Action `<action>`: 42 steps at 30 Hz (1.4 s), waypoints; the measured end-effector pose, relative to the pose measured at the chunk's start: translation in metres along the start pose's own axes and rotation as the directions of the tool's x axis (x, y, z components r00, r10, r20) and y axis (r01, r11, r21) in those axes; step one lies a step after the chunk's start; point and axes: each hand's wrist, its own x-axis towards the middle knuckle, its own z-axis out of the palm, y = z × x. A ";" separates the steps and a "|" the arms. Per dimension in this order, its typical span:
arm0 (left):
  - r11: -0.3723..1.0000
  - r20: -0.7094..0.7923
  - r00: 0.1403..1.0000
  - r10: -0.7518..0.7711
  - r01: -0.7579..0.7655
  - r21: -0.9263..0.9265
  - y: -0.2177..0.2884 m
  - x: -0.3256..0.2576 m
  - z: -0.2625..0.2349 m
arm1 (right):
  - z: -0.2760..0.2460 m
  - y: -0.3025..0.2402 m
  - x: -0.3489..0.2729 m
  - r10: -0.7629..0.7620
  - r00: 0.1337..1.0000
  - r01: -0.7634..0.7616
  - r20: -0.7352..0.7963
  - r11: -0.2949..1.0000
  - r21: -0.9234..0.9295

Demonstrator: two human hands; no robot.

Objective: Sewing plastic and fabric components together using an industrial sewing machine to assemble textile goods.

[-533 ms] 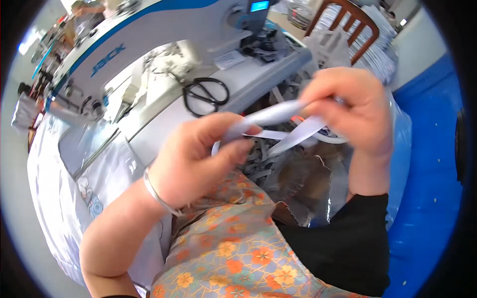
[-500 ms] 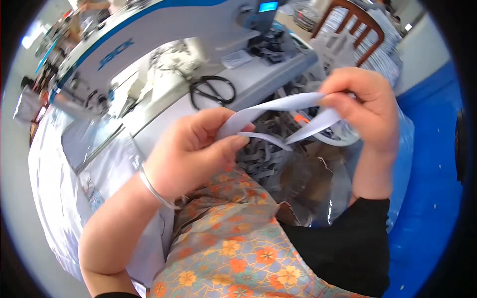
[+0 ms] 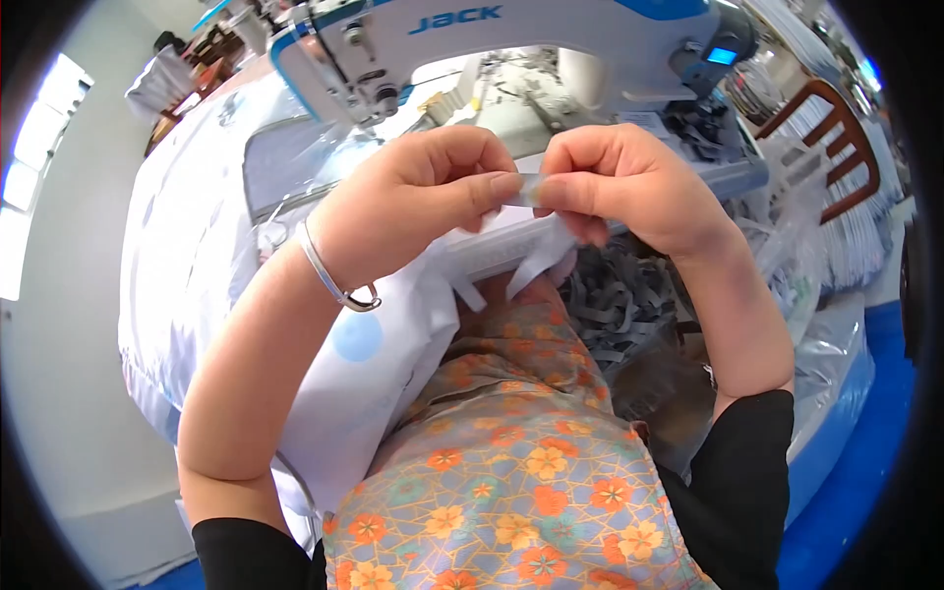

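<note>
Between my pinched fingertips runs a short stretch of a pale fabric strip [image 3: 528, 190], held in front of the sewing machine. My left hand [image 3: 423, 192] is closed on it, thumb against fingers, with a silver bangle at the wrist. Close beside it, my right hand [image 3: 629, 187] grips the same strip between thumb and forefinger. Loose ends of the strip hang below the hands over my lap. The part inside the fingers is hidden.
A white and blue sewing machine [image 3: 570, 29] stands on its table just beyond my hands. White fabric [image 3: 393, 344] lies at the left. Grey strips [image 3: 619, 300] fill a bag at the right of my lap. A brown chair [image 3: 836, 138] stands farther right.
My hands have come close together, the right one moving left toward the other. The strip's loop no longer spreads between them; its ends hang down. The view has turned left.
</note>
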 end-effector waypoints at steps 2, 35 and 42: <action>0.914 -0.098 0.970 0.221 -0.241 -0.326 -0.018 -0.006 0.008 | 0.018 0.000 0.014 -0.169 0.985 0.164 -0.019 0.914 0.371; 0.844 -0.639 0.766 -0.074 0.390 0.369 -0.165 -0.019 -0.089 | 0.144 0.105 0.056 -0.060 0.978 0.124 -0.201 0.937 0.325; 0.932 -0.572 0.767 -0.290 0.363 0.015 -0.172 -0.019 -0.111 | 0.176 0.161 0.028 0.124 0.981 -0.179 0.152 0.885 0.429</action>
